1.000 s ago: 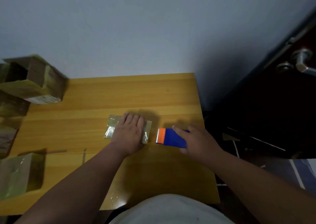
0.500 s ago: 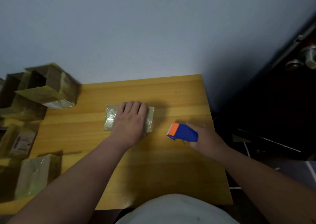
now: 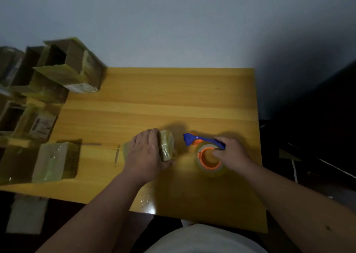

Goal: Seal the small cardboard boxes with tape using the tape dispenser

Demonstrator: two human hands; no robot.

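A small cardboard box [image 3: 167, 146] wrapped in shiny tape lies near the middle of the wooden table [image 3: 173, 102]. My left hand [image 3: 146, 152] rests on top of it, fingers wrapped over its far edge, hiding most of the box. Right of it, my right hand [image 3: 232, 152] grips the blue and orange tape dispenser [image 3: 204, 146], tipped on its side. The clear tape roll with its orange core [image 3: 211, 159] faces up, and a finger reaches into the core.
Several cardboard boxes, some with open flaps [image 3: 67, 69], pile up at the table's left end. A taped box [image 3: 55, 162] sits near the front left edge. A dark door area lies beyond the table's right edge.
The dispenser has tipped over in my right hand, so the roll faces up. My left hand stayed on the box, which now looks turned or tilted under it. The camera shifted.
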